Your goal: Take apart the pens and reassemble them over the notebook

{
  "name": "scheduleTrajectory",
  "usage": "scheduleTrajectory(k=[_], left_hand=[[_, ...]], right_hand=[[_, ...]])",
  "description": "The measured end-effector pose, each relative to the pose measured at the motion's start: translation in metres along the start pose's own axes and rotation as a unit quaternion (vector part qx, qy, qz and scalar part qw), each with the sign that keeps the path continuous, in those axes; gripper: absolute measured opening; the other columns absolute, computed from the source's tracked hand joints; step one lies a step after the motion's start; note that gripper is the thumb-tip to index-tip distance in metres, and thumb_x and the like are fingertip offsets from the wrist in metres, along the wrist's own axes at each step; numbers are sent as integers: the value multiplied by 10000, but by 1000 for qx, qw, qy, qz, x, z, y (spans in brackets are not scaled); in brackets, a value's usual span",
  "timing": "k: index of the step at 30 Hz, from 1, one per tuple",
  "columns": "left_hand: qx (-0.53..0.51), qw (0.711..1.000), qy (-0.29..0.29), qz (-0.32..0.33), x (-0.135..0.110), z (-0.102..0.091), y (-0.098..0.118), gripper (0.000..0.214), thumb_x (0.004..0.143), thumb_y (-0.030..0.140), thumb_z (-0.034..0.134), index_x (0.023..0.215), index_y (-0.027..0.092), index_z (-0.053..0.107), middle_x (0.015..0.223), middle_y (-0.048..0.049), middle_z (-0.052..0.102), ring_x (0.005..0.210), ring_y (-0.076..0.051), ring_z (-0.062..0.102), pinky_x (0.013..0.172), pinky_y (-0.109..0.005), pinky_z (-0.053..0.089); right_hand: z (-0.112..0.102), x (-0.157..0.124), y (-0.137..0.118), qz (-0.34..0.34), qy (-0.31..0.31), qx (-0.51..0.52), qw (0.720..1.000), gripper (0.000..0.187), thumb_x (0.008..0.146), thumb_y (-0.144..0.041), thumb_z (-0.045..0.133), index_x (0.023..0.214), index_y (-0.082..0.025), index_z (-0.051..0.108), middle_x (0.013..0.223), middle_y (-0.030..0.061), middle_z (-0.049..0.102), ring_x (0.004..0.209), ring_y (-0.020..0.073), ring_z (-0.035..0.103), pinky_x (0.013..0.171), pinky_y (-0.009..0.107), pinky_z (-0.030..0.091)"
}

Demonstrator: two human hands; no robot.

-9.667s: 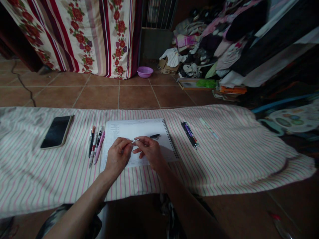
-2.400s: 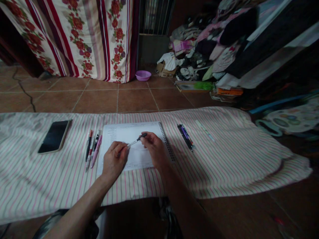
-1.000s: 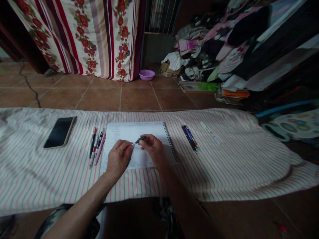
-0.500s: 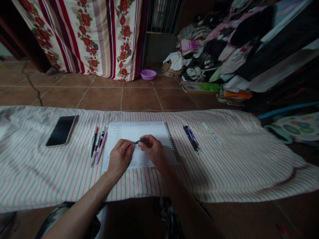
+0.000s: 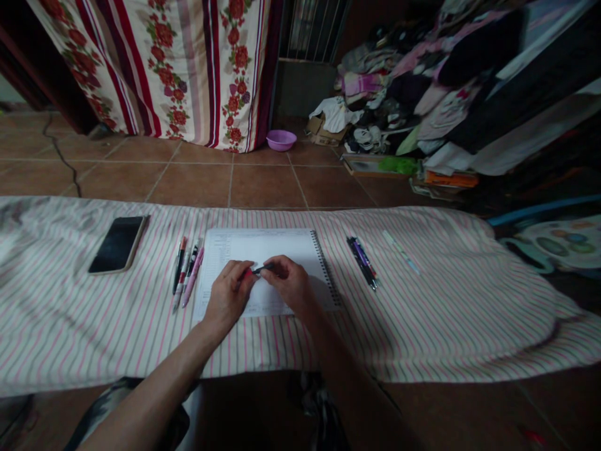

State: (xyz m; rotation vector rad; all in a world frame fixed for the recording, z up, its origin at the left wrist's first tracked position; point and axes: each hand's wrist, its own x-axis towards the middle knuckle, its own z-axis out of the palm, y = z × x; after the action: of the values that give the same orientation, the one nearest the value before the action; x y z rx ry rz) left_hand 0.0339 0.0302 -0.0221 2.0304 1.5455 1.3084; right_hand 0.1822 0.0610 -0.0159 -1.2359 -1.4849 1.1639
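Observation:
Over the spiral notebook [image 5: 282, 241], both hands are closed around a slim dark pen [image 5: 257, 271]. My left hand [image 5: 228, 291] pinches its left end, where a small red part shows between the fingertips. My right hand [image 5: 292, 285] grips the dark right end with thumb and fingers. Whether the red part is joined to the pen cannot be made out. Left of the notebook lie several pens, among them a pink pen [image 5: 192, 279]. To its right is a bunch of dark and purple pens [image 5: 362, 263], with a pale patterned pen [image 5: 401, 252] farther right.
A smartphone [image 5: 117, 245] lies at the left on the striped cloth [image 5: 446, 313] covering the low surface. Beyond it, on the tiled floor, are a purple basin [image 5: 280, 140], a cardboard box [image 5: 323, 133] and a heap of clothes [image 5: 413, 81]. A floral curtain [image 5: 197, 69] hangs behind.
A red part now shows at my left fingertips, where it was not visible before. The left fingers have shifted slightly; the right hand keeps its grip on the pen.

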Motion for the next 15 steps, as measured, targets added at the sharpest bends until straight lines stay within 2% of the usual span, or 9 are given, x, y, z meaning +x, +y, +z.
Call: scheduleTrajectory(k=[3, 6, 10, 13, 15], left_hand=[[-1, 1000, -4, 3, 0, 0, 0, 217, 810, 211, 566, 1026, 188, 562, 855, -26, 576, 773, -138, 581, 687, -280, 521], [3, 1000, 12, -14, 0, 0, -1, 227, 794, 247, 592, 1013, 191, 571, 1005, -69, 556, 869, -166, 586, 717, -322, 539], [-28, 999, 20, -32, -2, 2, -4, 139, 794, 282, 594, 860, 163, 621, 1161, -112, 479, 981, -200, 576, 735, -349, 556], [-19, 999, 25, -22, -2, 2, -4, 143, 802, 291, 583, 798, 159, 640, 1095, -101, 521, 958, -192, 585, 732, -326, 548], [22, 1000, 16, -13, -2, 0, -3, 144, 801, 298, 585, 795, 167, 646, 966, -75, 586, 879, -178, 598, 728, -314, 530]], right_hand=[[-1, -1, -2, -1, -1, 1, 1000, 160, 682, -286, 630, 801, -186, 592, 700, 1, 631, 645, 135, 588, 626, 256, 463], [-2, -1, -4, 1, -6, 5, 1000, 152, 687, -290, 628, 794, -187, 591, 703, 2, 631, 647, 135, 586, 631, 258, 463], [-4, -2, -5, 1, -11, -11, 1000, 144, 693, -301, 627, 779, -192, 589, 687, -2, 623, 637, 136, 578, 621, 257, 458], [-5, -2, -5, 1, -14, -17, 1000, 148, 693, -312, 627, 769, -192, 586, 668, -5, 614, 622, 133, 567, 609, 255, 454], [-6, -2, -5, -1, -22, -18, 1000, 152, 697, -323, 627, 759, -191, 583, 662, -7, 608, 615, 130, 561, 604, 252, 451]])
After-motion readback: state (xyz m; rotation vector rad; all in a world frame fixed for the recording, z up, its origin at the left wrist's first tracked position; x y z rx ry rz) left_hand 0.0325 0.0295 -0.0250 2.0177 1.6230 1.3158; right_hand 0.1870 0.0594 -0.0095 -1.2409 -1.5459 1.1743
